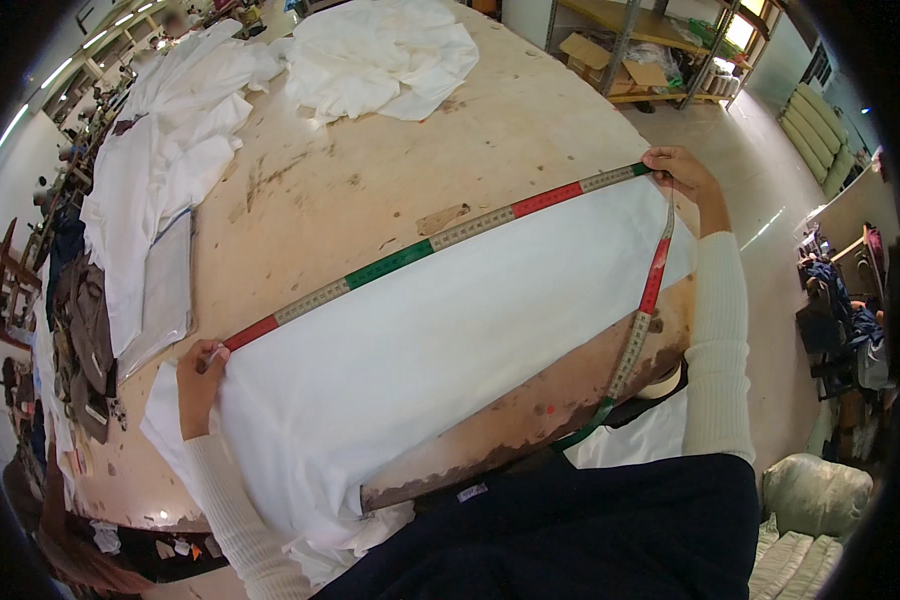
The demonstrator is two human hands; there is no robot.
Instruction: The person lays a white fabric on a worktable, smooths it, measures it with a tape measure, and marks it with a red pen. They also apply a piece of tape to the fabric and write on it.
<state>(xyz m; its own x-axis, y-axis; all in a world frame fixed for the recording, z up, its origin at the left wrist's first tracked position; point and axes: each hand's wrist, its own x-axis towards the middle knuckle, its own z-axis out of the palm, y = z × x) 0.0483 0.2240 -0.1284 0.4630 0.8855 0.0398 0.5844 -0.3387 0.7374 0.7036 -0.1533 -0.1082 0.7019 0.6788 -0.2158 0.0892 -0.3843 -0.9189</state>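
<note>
A tape measure (387,266) in red, green and beige sections is stretched diagonally along the upper edge of a white cloth (420,340) lying on the wooden table (535,110). My left hand (200,385) pinches one end at the lower left, over the cloth. My right hand (682,178) grips the tape at the upper right, with its loose length hanging down across the cloth and over the stained near edge of the table.
Crumpled white fabric (375,60), a flat clear packet (165,290) and dark garments (85,340) lie on the table. Shelving (650,25) with boxes stands behind. A clothing pile (835,310) and padded bundles (815,490) are at the right.
</note>
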